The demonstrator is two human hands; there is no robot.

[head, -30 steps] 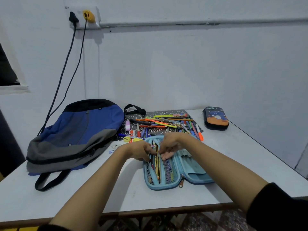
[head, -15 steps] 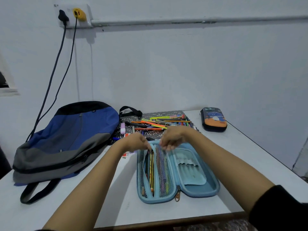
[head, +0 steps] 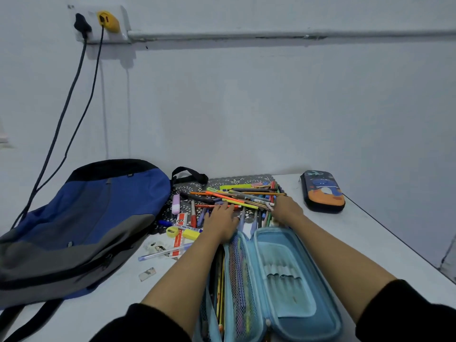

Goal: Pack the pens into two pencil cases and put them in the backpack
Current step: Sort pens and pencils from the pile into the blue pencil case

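Table (head: 375,233): backpack (head: 86,218) left of pens (head: 241,196).

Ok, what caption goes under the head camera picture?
Packing time: left hand and right hand rest on the pen pile behind the open blue pencil case, backpack alongside.

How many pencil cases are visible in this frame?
2. An open light-blue pencil case lies nearest the camera; a closed dark pencil case with orange print sits far right on the table. The backpack may hide others.
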